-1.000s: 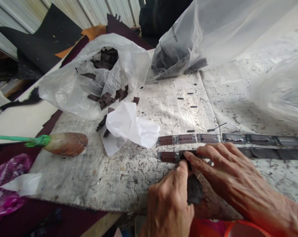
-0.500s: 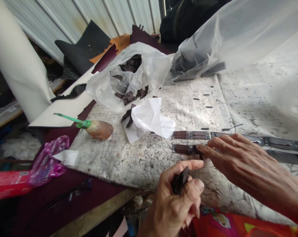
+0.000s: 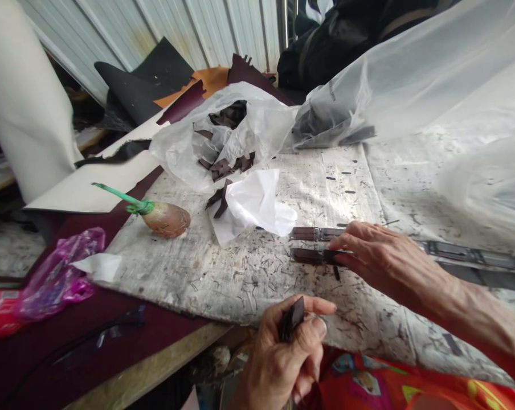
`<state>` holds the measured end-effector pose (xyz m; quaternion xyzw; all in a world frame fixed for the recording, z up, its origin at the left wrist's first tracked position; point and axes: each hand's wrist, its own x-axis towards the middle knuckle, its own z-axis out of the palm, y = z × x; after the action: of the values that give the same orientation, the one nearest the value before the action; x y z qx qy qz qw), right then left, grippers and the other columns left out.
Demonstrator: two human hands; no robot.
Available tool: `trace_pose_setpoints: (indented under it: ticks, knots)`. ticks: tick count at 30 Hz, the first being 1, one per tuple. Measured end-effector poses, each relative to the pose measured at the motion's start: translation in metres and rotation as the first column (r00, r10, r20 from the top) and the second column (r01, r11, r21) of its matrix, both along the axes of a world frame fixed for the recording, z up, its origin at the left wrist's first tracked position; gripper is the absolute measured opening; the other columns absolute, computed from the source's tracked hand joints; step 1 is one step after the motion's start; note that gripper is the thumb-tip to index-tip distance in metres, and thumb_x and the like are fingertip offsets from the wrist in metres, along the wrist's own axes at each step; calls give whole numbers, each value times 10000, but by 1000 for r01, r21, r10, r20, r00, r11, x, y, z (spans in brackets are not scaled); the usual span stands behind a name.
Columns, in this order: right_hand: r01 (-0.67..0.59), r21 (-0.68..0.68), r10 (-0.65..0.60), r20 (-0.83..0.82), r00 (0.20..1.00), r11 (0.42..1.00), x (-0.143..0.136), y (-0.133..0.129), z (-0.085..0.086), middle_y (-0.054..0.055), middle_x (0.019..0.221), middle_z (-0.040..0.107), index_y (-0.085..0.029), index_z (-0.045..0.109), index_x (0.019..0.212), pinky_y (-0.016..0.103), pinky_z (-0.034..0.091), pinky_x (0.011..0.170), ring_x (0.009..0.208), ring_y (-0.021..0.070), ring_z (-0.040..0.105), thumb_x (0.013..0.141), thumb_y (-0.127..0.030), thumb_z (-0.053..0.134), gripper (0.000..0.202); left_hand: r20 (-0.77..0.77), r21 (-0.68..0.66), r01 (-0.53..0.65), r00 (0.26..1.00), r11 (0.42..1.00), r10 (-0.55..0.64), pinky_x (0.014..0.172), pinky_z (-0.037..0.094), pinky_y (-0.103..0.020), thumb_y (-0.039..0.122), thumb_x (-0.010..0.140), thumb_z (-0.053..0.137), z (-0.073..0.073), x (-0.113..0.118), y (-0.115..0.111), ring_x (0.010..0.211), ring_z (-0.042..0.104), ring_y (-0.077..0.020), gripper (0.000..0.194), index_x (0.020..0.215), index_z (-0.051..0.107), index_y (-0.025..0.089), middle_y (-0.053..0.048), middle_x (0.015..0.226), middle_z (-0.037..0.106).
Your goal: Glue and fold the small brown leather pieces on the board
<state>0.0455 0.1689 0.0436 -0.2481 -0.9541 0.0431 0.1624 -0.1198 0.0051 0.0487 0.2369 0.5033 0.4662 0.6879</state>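
Now withdrawn from the lower dark-brown flat rectangular strip, right of the crumpled white paper, the left hand pinches thin dark-brown pieces in its fingers, leaving the right hand there, grip indeterminable.

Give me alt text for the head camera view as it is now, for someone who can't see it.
A left hand grips small dark pieces, while a right hand reaches to two rows of dark patches on a stained white work surface. Beyond lie crumpled white paper, a brown bottle with a green spout, and an open plastic bag.
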Motion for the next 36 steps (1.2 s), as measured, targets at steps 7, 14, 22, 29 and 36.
trace_pose_setpoints:
  ticks: [7,14,22,29,36]
  knots:
    - [40,-221,-58,-76,995,974,-2,-7,20,14,761,645,-231,692,918,257,438,523,595,142,621,954,-272,488,211,127,-10,32,991,999,-31,282,234,-104,509,812,686,0,-4,4,305,267,-12,437,1082,608,175,106,464,443]
    - [-264,-667,192,-181,964,697,-16,-38,45,24,935,682,-250,700,1016,231,492,662,748,125,641,959,-218,471,238,-23,-71,187,982,980,-189,293,292,-111,478,827,658,9,0,7,334,386,-26,332,862,587,156,65,512,521]
    - [-83,-981,-124,-106,987,175,-8,-44,31,-36,702,618,-204,631,790,235,423,601,658,117,542,845,-284,625,97,10,-72,237,972,969,-237,332,372,-133,543,820,659,4,-3,0,366,452,-35,417,811,605,129,35,559,557]
    - [-175,-983,-283,-153,947,-54,-4,-47,18,-35,656,627,-205,626,876,200,351,490,555,89,473,828,-332,658,139,91,-39,241,967,970,-237,333,413,-140,532,830,651,4,-6,2,360,487,-46,433,956,606,120,14,610,614]
    - [-89,-994,-280,-103,954,62,3,-48,16,-39,646,595,-214,691,812,207,373,500,553,91,457,825,-285,617,103,-28,-99,184,982,978,-188,327,399,-135,582,804,647,8,-11,-1,355,475,-45,443,840,571,148,15,607,616]
